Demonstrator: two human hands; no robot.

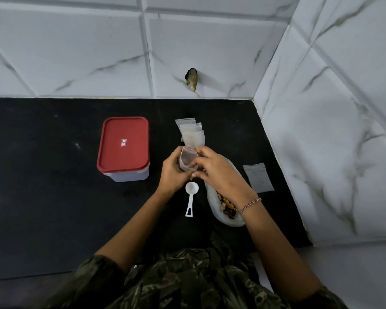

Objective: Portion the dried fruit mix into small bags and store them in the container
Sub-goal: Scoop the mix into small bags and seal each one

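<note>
Two hands meet near the middle of the black surface (pixel 54 175) and share one small clear bag (pixel 187 161), held just above it. The left hand (pixel 173 172) grips the bag's left edge, its fingers (pixel 176 155) curled round it. The right hand (pixel 217 175) pinches the right edge with narrow fingers (pixel 201 153). Whether any mix is inside this bag I cannot tell.

Taking that bag as the centre, a fanned stack of empty bags (pixel 191 133) lies at 12 o'clock, its near end just beside the fingertips. At 9 o'clock stands the container (pixel 129 175), translucent, with its red lid (pixel 123 148) pressed on, apart from the left hand. At 6 o'clock a white plastic scoop (pixel 191 198) lies flat, bowl towards the hands and handle towards the person; the bowl is just below the left thumb.

At 5 o'clock the large white bag (pixel 214 211) of dried fruit mix (pixel 226 206) lies on its side. The right hand and wrist pass over it and hide most of it, so the nuts and fruit show only beside the beaded bracelet (pixel 250 205). One more empty bag (pixel 257 177) lies alone at 3 o'clock, near the marbled tile wall (pixel 332 130), which meets the back wall in a corner. Far off at 12 o'clock, the back wall has a dark ragged hole (pixel 192 79).
</note>
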